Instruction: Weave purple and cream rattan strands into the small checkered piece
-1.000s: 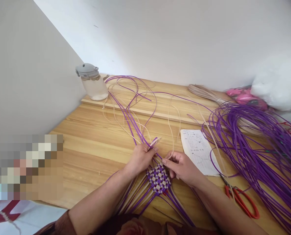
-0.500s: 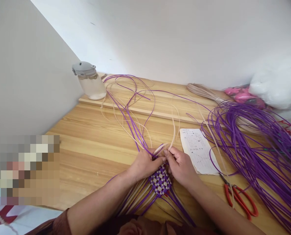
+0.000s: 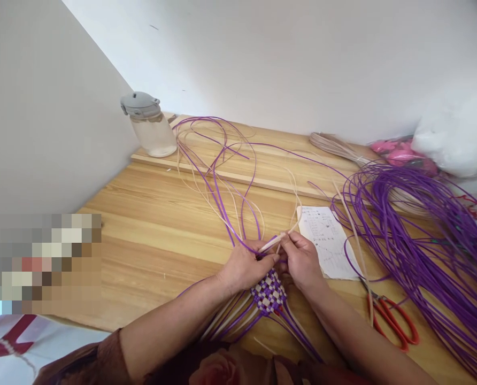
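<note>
Wooden tabletop [image 3: 142, 224] fills my view. My left hand [image 3: 244, 266] and right hand [image 3: 302, 260] meet just above the checkered woven patch [image 3: 268, 291], fingers apparently pinched together on a pale strip [image 3: 274, 243], red scissors [image 3: 391, 321] nearby.

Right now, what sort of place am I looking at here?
Probably a home craft corner for weaving. Both hands, left hand and right hand, work a purple-and-cream woven patch on a wooden table, beside a bundle of purple strips and red scissors.
</note>
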Demonstrator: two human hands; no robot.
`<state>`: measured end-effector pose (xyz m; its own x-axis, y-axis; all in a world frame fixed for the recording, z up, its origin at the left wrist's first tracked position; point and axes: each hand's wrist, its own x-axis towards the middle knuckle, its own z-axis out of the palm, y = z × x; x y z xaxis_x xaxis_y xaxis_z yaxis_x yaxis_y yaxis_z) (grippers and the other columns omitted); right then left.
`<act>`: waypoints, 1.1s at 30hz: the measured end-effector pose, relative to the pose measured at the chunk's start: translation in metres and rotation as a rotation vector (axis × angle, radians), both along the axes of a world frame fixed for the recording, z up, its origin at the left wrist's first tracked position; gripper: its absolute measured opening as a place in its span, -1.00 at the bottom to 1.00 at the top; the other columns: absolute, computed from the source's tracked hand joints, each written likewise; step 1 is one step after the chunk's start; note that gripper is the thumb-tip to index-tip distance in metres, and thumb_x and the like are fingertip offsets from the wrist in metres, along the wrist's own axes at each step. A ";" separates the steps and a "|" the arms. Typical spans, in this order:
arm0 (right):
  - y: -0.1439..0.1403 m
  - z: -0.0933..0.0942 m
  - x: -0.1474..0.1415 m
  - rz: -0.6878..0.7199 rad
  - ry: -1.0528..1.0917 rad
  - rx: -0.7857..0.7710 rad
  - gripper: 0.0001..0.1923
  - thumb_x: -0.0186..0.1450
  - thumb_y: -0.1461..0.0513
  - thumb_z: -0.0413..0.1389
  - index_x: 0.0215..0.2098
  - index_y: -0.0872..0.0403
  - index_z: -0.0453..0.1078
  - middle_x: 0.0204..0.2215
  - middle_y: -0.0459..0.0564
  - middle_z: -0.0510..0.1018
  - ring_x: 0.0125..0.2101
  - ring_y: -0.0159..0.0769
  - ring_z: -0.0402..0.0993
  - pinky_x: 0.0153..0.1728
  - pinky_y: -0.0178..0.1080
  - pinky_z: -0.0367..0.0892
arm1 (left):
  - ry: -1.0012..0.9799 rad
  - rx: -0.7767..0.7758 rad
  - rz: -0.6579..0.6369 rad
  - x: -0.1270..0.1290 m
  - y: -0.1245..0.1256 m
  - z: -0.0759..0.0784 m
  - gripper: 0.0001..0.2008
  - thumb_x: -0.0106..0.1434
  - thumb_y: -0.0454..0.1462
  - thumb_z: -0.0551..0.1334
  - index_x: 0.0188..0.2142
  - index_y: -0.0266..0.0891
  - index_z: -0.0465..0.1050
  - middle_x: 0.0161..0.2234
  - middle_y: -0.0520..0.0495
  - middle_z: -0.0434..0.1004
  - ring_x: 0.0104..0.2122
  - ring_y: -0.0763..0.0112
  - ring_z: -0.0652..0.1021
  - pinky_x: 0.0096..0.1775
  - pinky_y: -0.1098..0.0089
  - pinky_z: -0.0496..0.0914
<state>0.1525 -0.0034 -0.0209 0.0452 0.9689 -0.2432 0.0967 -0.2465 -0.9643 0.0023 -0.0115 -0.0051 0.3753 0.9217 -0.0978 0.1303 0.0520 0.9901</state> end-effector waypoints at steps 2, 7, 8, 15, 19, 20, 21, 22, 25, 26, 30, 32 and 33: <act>0.004 0.005 0.002 0.024 0.010 -0.048 -0.57 0.24 -0.13 0.08 -0.48 0.03 0.20 -0.65 -0.21 0.26 -0.73 -0.47 0.16 -0.75 -0.38 0.09 | 0.015 -0.001 0.011 -0.001 0.001 -0.001 -0.74 0.22 -0.18 0.19 -0.50 -0.29 0.45 -0.56 0.04 0.38 -0.51 0.45 0.37 -0.42 0.47 0.23; 0.000 0.032 0.017 0.356 -0.313 -0.080 -0.55 0.32 -0.14 -0.03 -0.44 0.05 0.24 -0.60 -0.18 0.36 -0.67 -0.42 0.33 -0.66 -0.36 0.15 | 0.127 0.082 0.079 -0.007 0.006 -0.002 -0.72 0.26 -0.14 0.15 -0.43 -0.28 0.49 -0.52 0.03 0.41 -0.46 0.43 0.40 -0.39 0.47 0.25; -0.003 0.036 0.020 0.413 -0.398 -0.042 -0.57 0.33 -0.11 -0.02 -0.45 0.05 0.24 -0.60 -0.18 0.36 -0.63 -0.42 0.33 -0.59 -0.35 0.18 | 0.160 0.086 0.086 -0.008 0.007 -0.002 -0.72 0.26 -0.14 0.16 -0.45 -0.28 0.48 -0.54 0.04 0.39 -0.48 0.44 0.38 -0.41 0.48 0.23; -0.010 0.025 0.029 0.510 -0.499 0.097 -0.67 0.36 0.06 -0.01 -0.48 0.06 0.22 -0.55 -0.18 0.29 -0.47 -0.39 0.22 -0.42 -0.33 0.14 | 0.170 -0.003 0.161 -0.008 0.011 -0.015 -0.74 0.25 -0.16 0.15 -0.25 -0.29 0.52 -0.65 0.14 0.20 -0.62 0.52 0.24 -0.52 0.48 0.12; -0.010 0.017 0.033 0.502 -0.512 0.110 -0.67 0.37 0.05 -0.02 -0.48 0.05 0.21 -0.56 -0.18 0.27 -0.47 -0.38 0.20 -0.42 -0.33 0.13 | 0.148 -0.041 0.162 -0.011 0.015 -0.019 -0.72 0.26 -0.14 0.15 -0.24 -0.29 0.52 -0.68 0.14 0.24 -0.67 0.52 0.24 -0.55 0.47 0.14; -0.010 0.018 0.035 0.508 -0.536 0.108 -0.66 0.37 0.05 -0.02 -0.48 0.05 0.21 -0.56 -0.17 0.28 -0.48 -0.37 0.21 -0.43 -0.32 0.13 | 0.154 -0.060 0.123 -0.013 0.016 -0.018 -0.70 0.27 -0.12 0.14 -0.28 -0.30 0.52 -0.70 0.13 0.24 -0.68 0.51 0.26 -0.56 0.47 0.15; -0.010 0.020 0.036 0.515 -0.571 0.107 -0.66 0.37 0.04 -0.03 -0.48 0.05 0.23 -0.57 -0.17 0.29 -0.49 -0.36 0.22 -0.44 -0.31 0.12 | 0.159 -0.075 0.087 -0.015 0.018 -0.016 -0.69 0.27 -0.10 0.14 -0.30 -0.30 0.51 -0.70 0.12 0.26 -0.68 0.50 0.29 -0.56 0.47 0.17; -0.011 0.024 0.037 0.518 -0.617 0.116 -0.67 0.38 0.05 -0.03 -0.47 0.04 0.25 -0.56 -0.16 0.33 -0.49 -0.35 0.25 -0.44 -0.30 0.13 | 0.162 -0.077 0.067 -0.018 0.020 -0.014 -0.69 0.25 -0.08 0.17 -0.30 -0.30 0.50 -0.68 0.10 0.32 -0.66 0.48 0.34 -0.55 0.47 0.21; -0.016 0.039 0.036 0.456 -0.802 0.271 -0.77 0.38 0.10 -0.02 -0.33 0.02 0.36 -0.41 -0.07 0.49 -0.37 -0.25 0.37 -0.32 -0.24 0.22 | 0.183 -0.012 0.142 -0.028 0.025 -0.003 -0.61 0.08 -0.07 0.36 -0.20 -0.30 0.47 -0.40 -0.04 0.53 -0.41 0.37 0.51 -0.35 0.42 0.35; -0.017 0.044 0.034 0.421 -0.854 0.354 -0.81 0.37 0.12 -0.01 -0.26 0.02 0.38 -0.32 -0.03 0.51 -0.29 -0.21 0.40 -0.24 -0.20 0.23 | 0.194 0.011 0.192 -0.031 0.026 0.002 -0.54 0.01 -0.08 0.41 -0.16 -0.30 0.45 -0.30 -0.08 0.55 -0.32 0.33 0.52 -0.27 0.39 0.37; -0.015 0.054 0.018 0.446 -0.886 0.513 -0.79 0.36 0.17 0.01 -0.14 0.02 0.45 -0.20 0.04 0.52 -0.13 -0.15 0.39 -0.08 -0.15 0.22 | 0.147 0.020 0.268 -0.037 0.026 0.015 -0.48 0.02 -0.09 0.41 -0.09 -0.31 0.41 -0.24 -0.09 0.50 -0.26 0.32 0.49 -0.18 0.34 0.36; -0.008 0.050 0.010 0.542 -0.830 0.408 -0.80 0.34 0.14 0.04 -0.26 0.02 0.48 -0.34 0.00 0.54 -0.28 -0.20 0.43 -0.24 -0.20 0.26 | 0.059 0.003 0.251 -0.036 0.024 0.018 -0.53 0.06 -0.11 0.38 -0.09 -0.31 0.40 -0.29 -0.04 0.46 -0.30 0.39 0.45 -0.23 0.39 0.34; -0.003 0.047 0.008 0.560 -0.792 0.326 -0.78 0.33 0.11 0.06 -0.34 0.02 0.48 -0.43 -0.03 0.53 -0.37 -0.24 0.43 -0.34 -0.23 0.25 | 0.017 -0.009 0.248 -0.035 0.022 0.019 -0.54 0.08 -0.12 0.37 -0.10 -0.31 0.39 -0.32 -0.01 0.43 -0.33 0.43 0.43 -0.27 0.42 0.33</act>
<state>0.1608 -0.0068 0.0258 -0.4016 0.9138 -0.0608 0.7557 0.2932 -0.5857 -0.0330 0.0107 0.0143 0.1355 0.9846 -0.1104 0.1290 0.0929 0.9873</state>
